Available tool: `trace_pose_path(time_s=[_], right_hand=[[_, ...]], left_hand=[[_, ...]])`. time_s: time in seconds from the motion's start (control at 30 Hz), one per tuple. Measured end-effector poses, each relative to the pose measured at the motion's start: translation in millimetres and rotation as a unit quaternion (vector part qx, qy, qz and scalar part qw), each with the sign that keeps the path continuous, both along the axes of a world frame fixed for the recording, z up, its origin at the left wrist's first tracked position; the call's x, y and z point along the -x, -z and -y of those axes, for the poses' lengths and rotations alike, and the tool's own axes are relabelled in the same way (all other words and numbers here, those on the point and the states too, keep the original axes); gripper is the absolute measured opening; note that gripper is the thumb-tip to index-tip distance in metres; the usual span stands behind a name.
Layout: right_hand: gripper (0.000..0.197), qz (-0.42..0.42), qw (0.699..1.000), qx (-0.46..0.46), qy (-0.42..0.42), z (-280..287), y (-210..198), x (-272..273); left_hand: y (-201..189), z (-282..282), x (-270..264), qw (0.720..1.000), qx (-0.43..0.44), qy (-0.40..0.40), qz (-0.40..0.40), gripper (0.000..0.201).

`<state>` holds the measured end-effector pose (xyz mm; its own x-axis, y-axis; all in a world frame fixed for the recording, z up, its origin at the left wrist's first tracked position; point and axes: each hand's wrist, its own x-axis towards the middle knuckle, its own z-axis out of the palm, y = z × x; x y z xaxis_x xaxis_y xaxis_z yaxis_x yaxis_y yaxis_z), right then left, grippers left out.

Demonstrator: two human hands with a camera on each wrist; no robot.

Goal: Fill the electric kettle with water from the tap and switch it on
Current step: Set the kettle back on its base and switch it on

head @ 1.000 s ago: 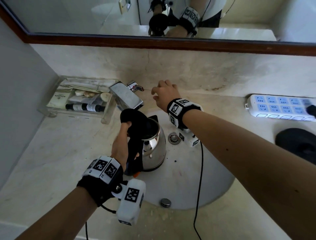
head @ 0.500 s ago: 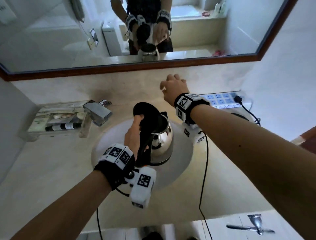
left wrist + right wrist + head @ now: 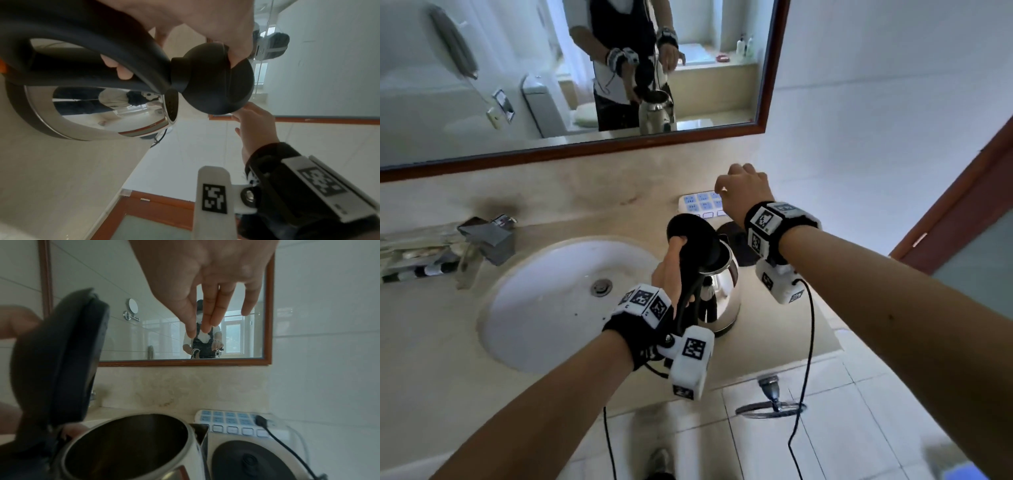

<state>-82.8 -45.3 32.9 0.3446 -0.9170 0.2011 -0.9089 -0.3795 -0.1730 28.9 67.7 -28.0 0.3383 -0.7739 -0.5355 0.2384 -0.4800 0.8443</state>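
The steel kettle [image 3: 722,294] is held over the counter just right of the basin, its black lid [image 3: 693,240] standing open. My left hand [image 3: 671,274] grips the black handle [image 3: 82,48], thumb against the raised lid [image 3: 218,81]. The kettle's dark inside [image 3: 127,446] shows in the right wrist view; I cannot tell the water level. The black kettle base [image 3: 246,459] sits right beside the kettle, plugged into a white power strip [image 3: 226,418]. My right hand [image 3: 741,186] hovers above the strip, its fingers [image 3: 213,308] straight and holding nothing. The tap [image 3: 486,236] is at far left.
The white basin [image 3: 544,308] with its drain fills the counter's middle. A clear tray of toiletries [image 3: 410,260] sits left of the tap. A framed mirror [image 3: 585,150] hangs above the backsplash. Wrist camera cables hang off the counter's front edge. A door frame [image 3: 955,205] stands at the right.
The kettle has travelled right, from under the tap inside the basin to the counter beside its base. My right hand left the tap lever and moved right over the power strip.
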Motion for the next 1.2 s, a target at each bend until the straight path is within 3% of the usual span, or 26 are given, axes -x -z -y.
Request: trace_pose_path(time_s=[0.1, 0.27, 0.4, 0.53, 0.6, 0.7, 0.8, 0.9, 1.0, 1.13, 1.2], right_hand=[[0.031, 0.001, 1.000, -0.003, 0.026, -8, 3, 36], [0.031, 0.011, 0.999, 0.002, 0.047, -21, 12, 64], [0.029, 0.033, 0.999, -0.002, 0.036, -31, 17, 63], [0.028, 0.069, 0.997, -0.016, 0.037, -42, 20, 57], [0.027, 0.090, 0.995, -0.011, 0.039, -49, 21, 55], [0.026, 0.111, 0.993, 0.021, 0.030, -60, 19, 54], [0.022, 0.096, 0.992, 0.084, -0.007, -71, 11, 55], [0.016, 0.055, 0.990, 0.124, -0.031, -80, 1, 55], [0.011, 0.006, 0.984, 0.164, -0.066, -89, -4, 53], [0.021, -0.090, 0.962, 0.197, -0.168, -101, 9, 48], [0.016, -0.121, 0.949, 0.205, -0.207, -104, 17, 47]], left_hand=[[15, 0, 26, 0.999, -0.013, 0.022, 0.022, 0.070], [7, -11, 48, 0.996, 0.014, 0.073, 0.043, 0.069], [16, -13, 49, 0.997, 0.027, 0.064, 0.023, 0.051], [18, -11, 46, 0.996, 0.026, 0.084, 0.010, 0.064], [19, -11, 46, 0.995, 0.038, 0.097, 0.002, 0.060], [26, -11, 43, 0.987, 0.065, 0.146, 0.022, 0.074], [39, -15, 38, 0.975, 0.095, 0.182, 0.085, 0.069], [48, -28, 34, 0.955, 0.106, 0.222, 0.167, 0.083], [51, -44, 33, 0.931, 0.124, 0.245, 0.239, 0.077], [67, -52, 31, 0.890, 0.151, 0.258, 0.344, 0.082], [72, -56, 28, 0.878, 0.155, 0.265, 0.367, 0.085]])
